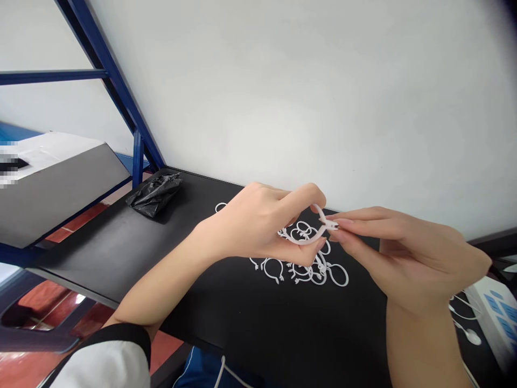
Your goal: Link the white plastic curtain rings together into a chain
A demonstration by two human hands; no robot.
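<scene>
Between my hands, above the table, is a white plastic ring clip (pixel 309 241) with a toothed closure at its right end. My left hand (pixel 264 221) curls around the ring, with thumb and fingers on its lower and upper sides. At the closure, my right hand (pixel 404 250) pinches the end between thumb and fingers. Below and behind my left hand lies a loose pile of similar white rings (pixel 319 269); some stand open at their ends. Part of the pile is hidden by my left hand.
A crumpled black plastic bag (pixel 156 194) lies on the black table (pixel 194 302) at the back left. Blue metal framing (pixel 109 81) rises at the left, beside a grey panel (pixel 60 188). White earphones (pixel 470 335) and a white-and-blue box (pixel 498 318) are at the right. A pale wall stands behind.
</scene>
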